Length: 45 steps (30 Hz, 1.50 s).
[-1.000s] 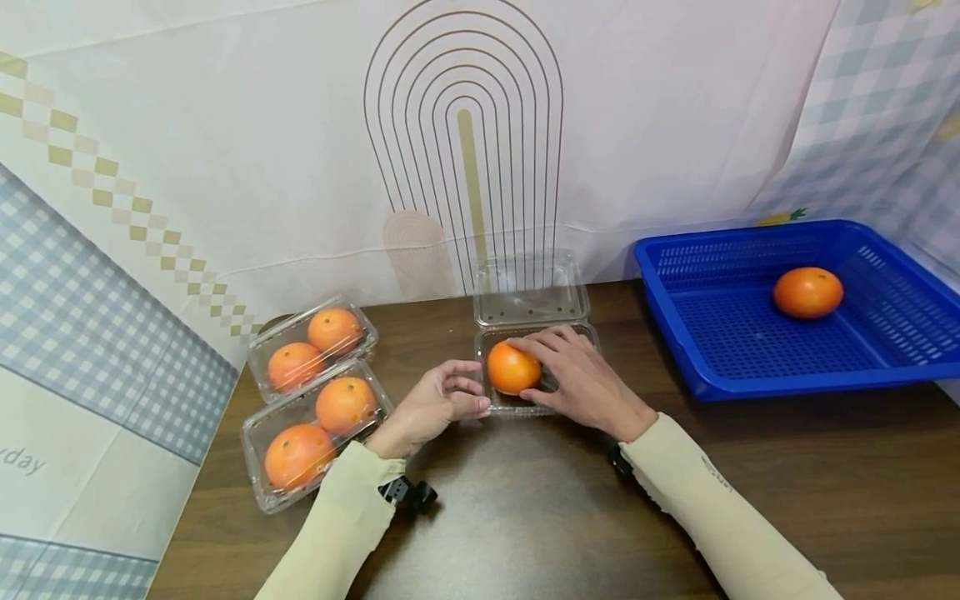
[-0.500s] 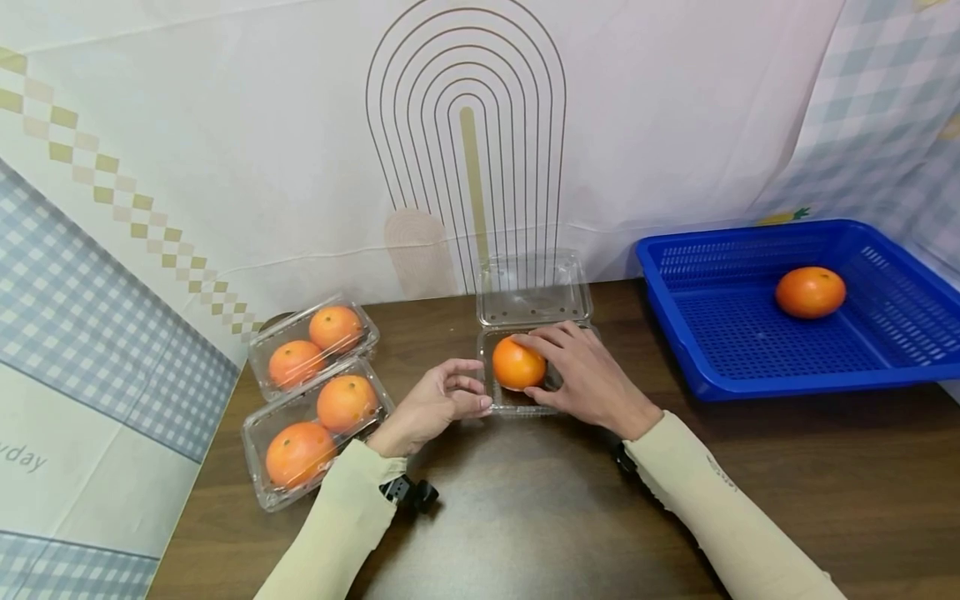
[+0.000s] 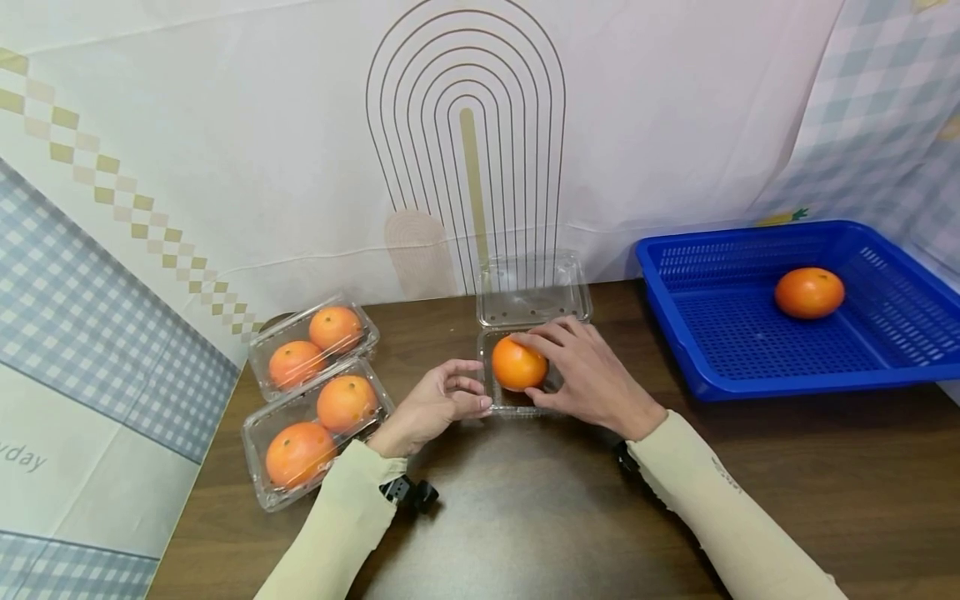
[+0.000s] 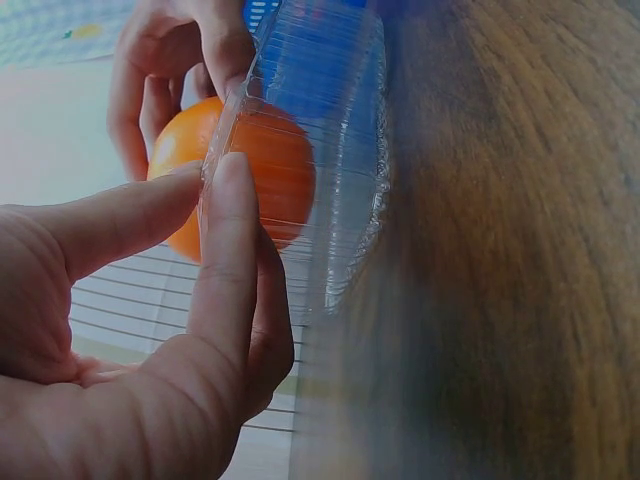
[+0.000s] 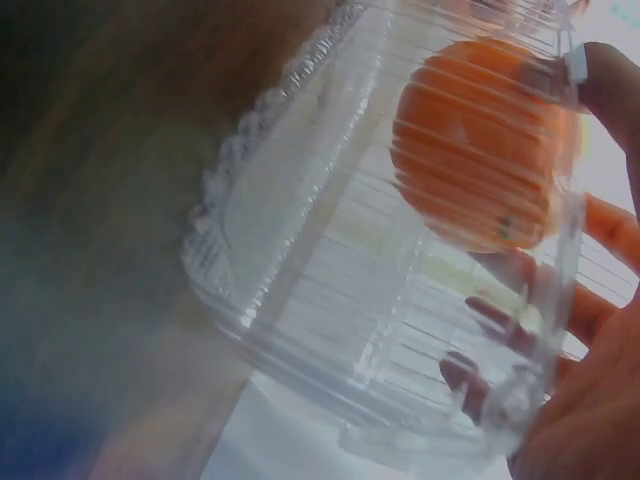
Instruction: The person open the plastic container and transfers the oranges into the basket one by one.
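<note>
A clear plastic clamshell box (image 3: 489, 400) lies on the table with its lid (image 3: 534, 292) raised at the back. One orange (image 3: 517, 364) sits in the left part of its base. My right hand (image 3: 588, 375) holds that orange from the right, fingers over the top and thumb at the near side. With thumb and index finger, my left hand (image 3: 438, 400) pinches the box rim at its near left corner. In the left wrist view the rim (image 4: 212, 165) runs between those fingertips. The right wrist view shows the orange (image 5: 475, 150) through the ribbed wall.
Two closed clear boxes, a rear one (image 3: 262, 354) and a front one (image 3: 258, 487), stand at left with two oranges each. A blue plastic basket (image 3: 690, 367) at right contains one orange (image 3: 809, 292). A patterned wall covering (image 3: 300, 167) rises behind the table.
Over the last second, the orange under my right hand has shifted slightly right within the box. My left hand keeps its pinch on the rim.
</note>
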Tool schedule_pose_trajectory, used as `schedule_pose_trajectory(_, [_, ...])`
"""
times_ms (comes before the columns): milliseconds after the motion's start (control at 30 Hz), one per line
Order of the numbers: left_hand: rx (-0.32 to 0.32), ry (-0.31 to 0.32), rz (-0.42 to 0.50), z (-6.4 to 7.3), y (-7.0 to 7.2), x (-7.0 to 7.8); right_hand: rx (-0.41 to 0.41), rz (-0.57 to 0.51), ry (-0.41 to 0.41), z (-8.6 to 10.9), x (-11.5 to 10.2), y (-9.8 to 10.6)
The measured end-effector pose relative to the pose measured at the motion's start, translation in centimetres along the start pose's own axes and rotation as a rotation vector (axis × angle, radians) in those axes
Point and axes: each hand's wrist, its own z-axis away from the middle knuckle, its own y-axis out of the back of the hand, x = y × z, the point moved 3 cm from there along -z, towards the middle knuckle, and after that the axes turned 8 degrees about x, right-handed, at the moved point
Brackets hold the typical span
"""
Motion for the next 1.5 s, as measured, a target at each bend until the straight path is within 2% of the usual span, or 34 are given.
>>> schedule_pose_trajectory(533, [0.007,0.002,0.002,0.0,0.0,-0.1,-0.022,0.027,0.073,-0.1,0.0,2.1])
schedule_pose_trajectory(900, [0.002,0.003,0.023,0.0,-0.1,0.0,-0.040,0.042,0.068,-0.2,-0.1,3.1])
schedule_pose_trajectory(1500, [-0.002,0.013,0.036,0.0,-0.2,0.0,-0.054,0.068,0.103,-0.2,-0.2,4.3])
